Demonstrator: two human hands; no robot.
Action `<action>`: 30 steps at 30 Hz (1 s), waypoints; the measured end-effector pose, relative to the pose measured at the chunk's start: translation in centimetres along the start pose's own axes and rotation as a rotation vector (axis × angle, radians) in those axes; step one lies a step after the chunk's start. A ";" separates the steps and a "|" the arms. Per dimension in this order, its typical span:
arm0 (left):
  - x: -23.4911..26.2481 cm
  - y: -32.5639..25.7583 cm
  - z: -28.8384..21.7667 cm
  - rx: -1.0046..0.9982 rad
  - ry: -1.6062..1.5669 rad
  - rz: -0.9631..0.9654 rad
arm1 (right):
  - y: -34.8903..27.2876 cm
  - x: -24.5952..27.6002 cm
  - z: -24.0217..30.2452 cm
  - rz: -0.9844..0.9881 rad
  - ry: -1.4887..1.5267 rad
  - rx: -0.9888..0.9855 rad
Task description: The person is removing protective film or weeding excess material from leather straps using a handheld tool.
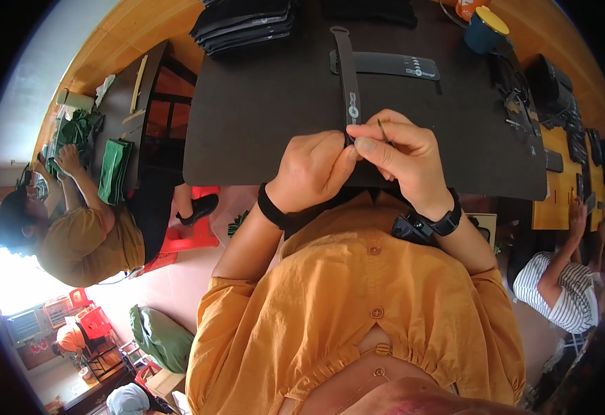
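At centre, the left hand (313, 166) pinches the near end of a dark strap (348, 79), probably to steady it; the right hand's (408, 155) grip looks narrow, around a slim dark tool (384, 130). The strap extends upward over the surface (261, 124), crossing a flat black band (389, 64), perhaps laid within reach.

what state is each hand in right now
Left hand: closed, holding the black strap near its lower end.
Right hand: closed, holding a thin dark item, kind unclear, with its fingertips at the same strap.
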State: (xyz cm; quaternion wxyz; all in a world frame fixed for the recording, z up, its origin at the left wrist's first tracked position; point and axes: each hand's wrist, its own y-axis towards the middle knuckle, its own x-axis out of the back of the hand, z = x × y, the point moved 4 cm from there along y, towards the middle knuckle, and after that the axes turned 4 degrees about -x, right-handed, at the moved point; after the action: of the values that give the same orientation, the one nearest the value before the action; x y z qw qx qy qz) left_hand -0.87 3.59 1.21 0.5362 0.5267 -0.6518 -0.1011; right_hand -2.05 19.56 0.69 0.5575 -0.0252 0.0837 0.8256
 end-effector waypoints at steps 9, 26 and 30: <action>0.2 -0.5 -0.3 0.118 -0.304 0.022 | -0.1 -0.1 -0.4 0.022 -0.108 0.183; 0.2 -1.4 -0.4 0.090 -0.334 -0.008 | -0.7 -1.0 0.2 -0.021 -0.223 0.231; -0.5 -1.4 -0.7 0.057 -0.262 -0.051 | -1.3 -1.8 0.9 -0.177 -0.531 0.571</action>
State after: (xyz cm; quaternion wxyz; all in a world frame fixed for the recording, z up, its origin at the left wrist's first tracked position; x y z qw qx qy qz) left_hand 0.42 3.74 0.22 0.4284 0.5401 -0.7055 -0.1642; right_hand -0.16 18.56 1.70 0.6135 0.3377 0.1603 0.6956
